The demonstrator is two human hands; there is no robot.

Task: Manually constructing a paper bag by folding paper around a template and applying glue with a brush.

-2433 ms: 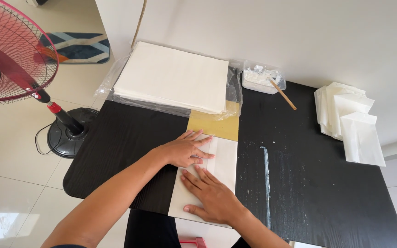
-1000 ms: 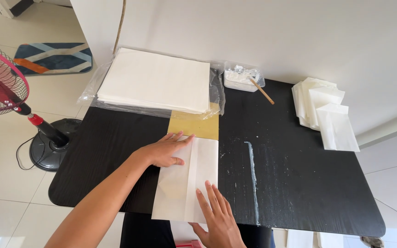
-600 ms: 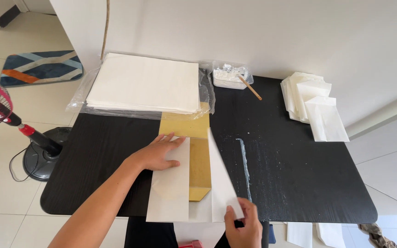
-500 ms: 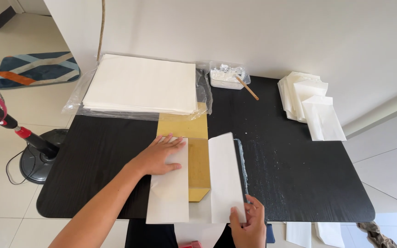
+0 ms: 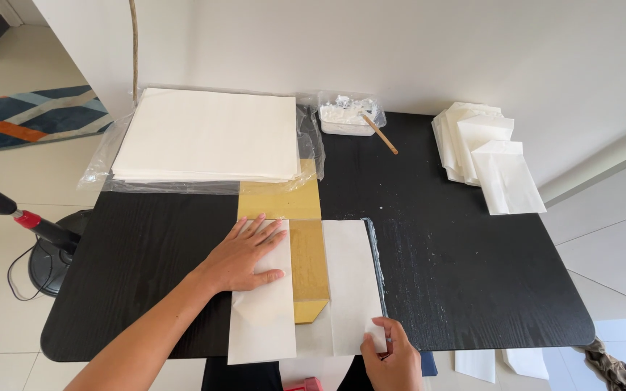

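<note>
- While the left hand (image 5: 244, 255) lies flat with fingers spread on the left flap of the white paper sheet (image 5: 349, 286), that sheet sits at the near edge of the black tabletop (image 5: 472, 268), partly hanging over it.
- Right hand (image 5: 394, 356): at the sheet's near right corner, fingers pressed together and pinching that corner of the paper.
- Gold card (image 5: 293, 242): a long yellow-gold rectangle lying on the sheet's middle strip, showing between the two white flaps; its far end sticks out beyond the sheet toward the wall.
- Open clear plastic bag (image 5: 110, 156): beyond the sheet, just past the gold card's far end; it holds a thick stack of large white paper (image 5: 208, 134), lying flat.
- Small clear plastic tub (image 5: 348, 116): beyond the sheet and to the right of the stack; holds a white paste-like mass, with a thin wooden stick (image 5: 380, 134) leaning out over its rim onto the tabletop.
- Pile of white paper envelopes (image 5: 483, 156): well apart from the sheet, at the far right of the tabletop, loosely fanned.
- Fan stand (image 5: 45, 242): on the floor, left of the tabletop.
</note>
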